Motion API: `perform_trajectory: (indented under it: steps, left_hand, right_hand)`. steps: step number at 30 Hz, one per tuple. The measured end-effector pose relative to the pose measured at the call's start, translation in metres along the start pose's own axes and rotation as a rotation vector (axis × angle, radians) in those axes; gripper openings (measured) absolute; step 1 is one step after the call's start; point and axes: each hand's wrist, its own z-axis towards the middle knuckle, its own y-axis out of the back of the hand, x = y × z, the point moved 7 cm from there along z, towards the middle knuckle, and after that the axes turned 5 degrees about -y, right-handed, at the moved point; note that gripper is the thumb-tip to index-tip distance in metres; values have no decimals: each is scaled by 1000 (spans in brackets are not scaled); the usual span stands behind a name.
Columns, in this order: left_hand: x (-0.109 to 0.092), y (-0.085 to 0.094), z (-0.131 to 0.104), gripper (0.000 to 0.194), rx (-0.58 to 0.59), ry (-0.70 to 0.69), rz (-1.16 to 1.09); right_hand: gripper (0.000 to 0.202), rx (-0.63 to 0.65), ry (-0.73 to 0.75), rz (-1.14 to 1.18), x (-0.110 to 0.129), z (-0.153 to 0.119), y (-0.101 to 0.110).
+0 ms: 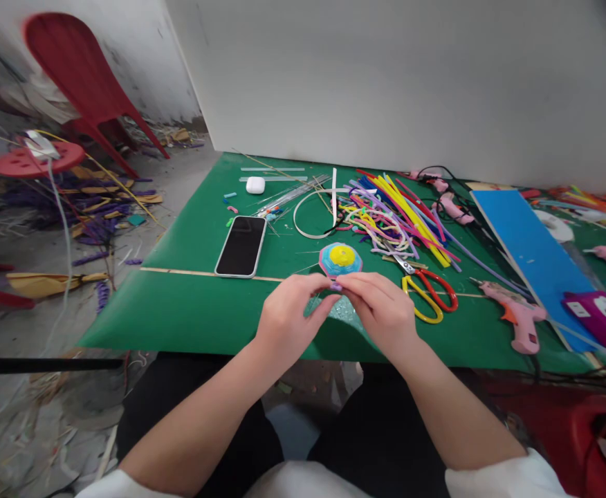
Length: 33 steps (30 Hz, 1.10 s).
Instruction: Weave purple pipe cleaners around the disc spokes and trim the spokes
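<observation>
My left hand (288, 308) and my right hand (383, 304) meet at the table's front, fingertips pinched together. Between them is a small purple piece (336, 286), perhaps pipe cleaner, mostly covered by my fingers. Just beyond the fingertips lies a round disc (341, 259) with a yellow centre, blue rings and a pink edge. Scissors (427, 294) with one yellow and one red handle lie right of my right hand. A phone (241, 247) with a dark screen rests left of the disc.
Colourful pipe cleaners (393, 218) are heaped behind the disc. A white earbud case (255, 185) sits at the back left. On the right are a pink glue gun (515, 315), a blue board (531, 256) and cables. A white panel (401, 83) stands behind the green table (178, 311).
</observation>
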Motion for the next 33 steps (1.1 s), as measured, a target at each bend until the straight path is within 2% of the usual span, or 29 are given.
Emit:
perform_trajectory:
  steps: [2, 4, 5, 7, 12, 18, 23, 29, 33]
  left_hand:
    - [22, -11, -4, 23, 81, 379, -302]
    - [30, -30, -13, 29, 240, 665, -629]
    - [30, -37, -16, 29, 300, 749, -755]
    - [30, -42, -19, 25, 314, 828, -900]
    - [32, -35, -17, 17, 176, 823, -899]
    - [26, -28, -15, 15, 172, 729, -781]
    - [25, -29, -15, 12, 195, 687, -658]
    - [26, -33, -15, 14, 207, 679, -634]
    - [26, -31, -14, 14, 209, 649, -552]
  right_hand:
    - [24, -29, 3, 7, -1, -1, 2]
    - [26, -34, 35, 21, 0, -4, 2]
    - [27, -37, 57, 24, 1, -5, 2]
    - [30, -65, 95, 13, 3, -8, 3]
    - [32, -168, 118, -72, 8, -7, 8]
    - [31, -54, 179, -107, 17, -2, 4]
    - [24, 9, 180, -197, 16, -4, -3]
    - [18, -65, 92, -231, 8, -6, -6]
    - [12, -82, -88, -107, 0, -4, -5]
